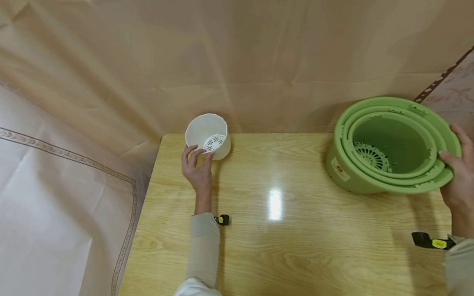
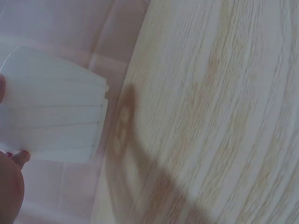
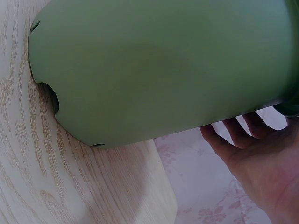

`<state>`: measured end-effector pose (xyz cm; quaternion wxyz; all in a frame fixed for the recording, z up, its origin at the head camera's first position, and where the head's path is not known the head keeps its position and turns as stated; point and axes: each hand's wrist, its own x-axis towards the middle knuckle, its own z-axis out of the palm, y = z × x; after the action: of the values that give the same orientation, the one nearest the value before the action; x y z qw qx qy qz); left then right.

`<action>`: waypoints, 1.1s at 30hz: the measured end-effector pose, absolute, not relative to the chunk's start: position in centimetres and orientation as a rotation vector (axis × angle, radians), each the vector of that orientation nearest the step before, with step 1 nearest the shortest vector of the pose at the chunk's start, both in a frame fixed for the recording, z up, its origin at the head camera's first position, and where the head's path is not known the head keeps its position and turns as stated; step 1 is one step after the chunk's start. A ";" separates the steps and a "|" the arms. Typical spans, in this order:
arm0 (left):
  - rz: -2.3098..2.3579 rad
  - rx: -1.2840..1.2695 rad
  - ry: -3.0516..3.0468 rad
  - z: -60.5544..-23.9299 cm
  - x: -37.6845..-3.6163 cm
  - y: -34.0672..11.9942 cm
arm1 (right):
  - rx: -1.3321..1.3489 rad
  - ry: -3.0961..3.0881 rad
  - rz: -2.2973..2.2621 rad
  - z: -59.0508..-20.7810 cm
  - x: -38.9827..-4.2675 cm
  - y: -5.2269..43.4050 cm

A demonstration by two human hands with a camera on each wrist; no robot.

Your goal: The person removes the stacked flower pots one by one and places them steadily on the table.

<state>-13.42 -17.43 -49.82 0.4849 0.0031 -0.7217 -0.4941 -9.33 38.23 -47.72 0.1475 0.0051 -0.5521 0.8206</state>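
A white plastic pot [image 1: 207,128] with a perforated bottom lies tilted toward me at the back left corner of the wooden table [image 1: 289,255]. My left hand [image 1: 198,152] pinches its near rim between thumb and fingers. The left wrist view shows the pot's ribbed wall [image 2: 51,112] hanging past the table edge. At the right, a stack of nested green pots [image 1: 352,176] tilts on its base. My right hand [image 1: 452,144] grips the stack's rim, thumb inside and fingers outside. In the right wrist view the green wall [image 3: 163,65] fills the frame above my fingers [image 3: 233,135].
Beige cloth [image 1: 237,61] hangs close behind the table. A pale cloth with a patterned border [image 1: 66,185] covers the floor to the left. The green stack overhangs the table's right edge [image 3: 159,186]. Small black and yellow cameras [image 1: 222,220] sit on both wrists.
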 end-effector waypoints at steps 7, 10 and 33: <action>-1.143 0.036 -1.776 -50.2 -13.6 -18.3 | 0.013 -1.562 2.370 -47.8 -9.3 38.2; -1.120 0.067 -1.796 -50.3 -13.4 -18.6 | 0.011 -1.548 2.376 -47.7 -9.3 38.1; -1.062 0.156 -1.845 -51.1 -13.6 -19.7 | 0.007 -1.527 2.378 -47.8 -9.4 38.1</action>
<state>-13.57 -19.69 -51.08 0.4826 0.0640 -0.7570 -0.4358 -9.44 38.07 -47.82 0.1569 0.0023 -0.5336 0.8310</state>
